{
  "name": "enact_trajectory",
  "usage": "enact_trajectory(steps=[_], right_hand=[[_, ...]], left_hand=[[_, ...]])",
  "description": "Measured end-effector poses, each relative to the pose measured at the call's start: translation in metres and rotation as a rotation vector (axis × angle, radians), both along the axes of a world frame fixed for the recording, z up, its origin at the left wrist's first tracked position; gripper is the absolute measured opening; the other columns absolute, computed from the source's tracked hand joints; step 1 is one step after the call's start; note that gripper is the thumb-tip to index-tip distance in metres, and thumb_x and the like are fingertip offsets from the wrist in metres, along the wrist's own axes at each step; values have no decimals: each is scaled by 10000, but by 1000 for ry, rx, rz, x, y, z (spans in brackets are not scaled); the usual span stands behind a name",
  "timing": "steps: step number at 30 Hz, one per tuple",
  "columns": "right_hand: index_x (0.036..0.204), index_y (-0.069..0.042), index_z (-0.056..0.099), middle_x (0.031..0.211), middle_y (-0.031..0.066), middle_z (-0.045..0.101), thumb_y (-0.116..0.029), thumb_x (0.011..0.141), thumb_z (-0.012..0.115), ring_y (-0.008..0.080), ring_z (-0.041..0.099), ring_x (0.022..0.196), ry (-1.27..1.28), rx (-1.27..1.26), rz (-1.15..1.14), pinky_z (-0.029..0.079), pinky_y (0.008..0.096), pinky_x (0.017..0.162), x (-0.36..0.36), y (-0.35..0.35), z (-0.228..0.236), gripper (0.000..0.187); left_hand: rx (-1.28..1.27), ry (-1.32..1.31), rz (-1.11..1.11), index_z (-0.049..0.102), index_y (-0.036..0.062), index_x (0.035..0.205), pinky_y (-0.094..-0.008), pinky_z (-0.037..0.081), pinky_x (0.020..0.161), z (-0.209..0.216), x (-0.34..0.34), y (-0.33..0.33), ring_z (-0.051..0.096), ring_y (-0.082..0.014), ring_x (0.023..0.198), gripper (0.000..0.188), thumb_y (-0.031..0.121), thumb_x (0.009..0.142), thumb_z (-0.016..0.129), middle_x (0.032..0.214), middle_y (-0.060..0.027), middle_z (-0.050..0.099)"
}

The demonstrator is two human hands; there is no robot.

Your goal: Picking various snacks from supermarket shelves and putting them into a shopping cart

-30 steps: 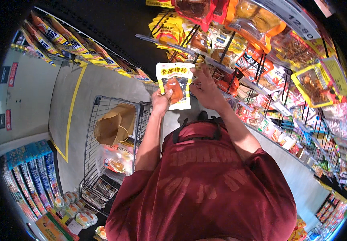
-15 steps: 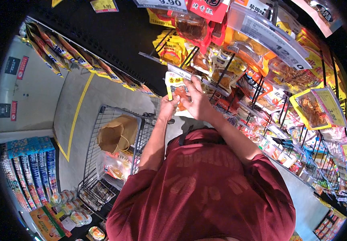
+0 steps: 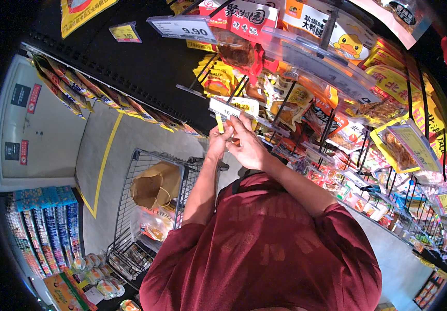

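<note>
A small white and yellow snack packet [image 3: 248,105] is held up at the hanging rack, partly covered by a white price tag [image 3: 222,107] and my fingers. My left hand [image 3: 217,143] is closed on its lower left edge, where a yellow strip shows. My right hand [image 3: 248,147] pinches its lower right part, with the fingertips just under the price tag. The orange-red contents show only as a sliver between the hands. Whether the packet is on the hook behind the tag I cannot tell.
Hooks with several hanging meat-snack packets [image 3: 236,52] fill the rack ahead and to the right. At left stands a wire shopping cart [image 3: 130,171] holding a brown paper bag [image 3: 153,184] and a clear-wrapped packet. Stacked drinks [image 3: 45,233] stand further left.
Both hands have moved slightly down in view. The packet has gone from in front of the price tag to mostly behind it. The rack appears nearer, and the cart has shifted slightly.
</note>
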State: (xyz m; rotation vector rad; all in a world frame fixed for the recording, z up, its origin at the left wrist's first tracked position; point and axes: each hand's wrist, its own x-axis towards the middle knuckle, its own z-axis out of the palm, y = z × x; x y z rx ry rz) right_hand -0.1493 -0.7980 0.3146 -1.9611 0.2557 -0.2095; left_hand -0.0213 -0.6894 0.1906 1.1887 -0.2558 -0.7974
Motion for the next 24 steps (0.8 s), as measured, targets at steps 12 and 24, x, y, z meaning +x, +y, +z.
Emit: enact_trajectory(steps=[12,24], right_hand=[[1461,71,253,1502,221,216,-58,861,627,359,545,1207,-45,12,8,537,375,945,0,-2,-5,719],[1459,64,269,1489,246,242,-82,844,638,356,485,1272,-73,-15,19,518,380,957,0,-6,-6,732]], left_hand=[[28,18,-11,652,26,1154,-319,586,741,0,-3,-2,664,-152,844,227,97,939,639,1003,-42,691],[-18,33,26,665,24,1108,-318,573,751,-1,-7,-4,651,-144,824,185,86,936,637,965,-37,685]])
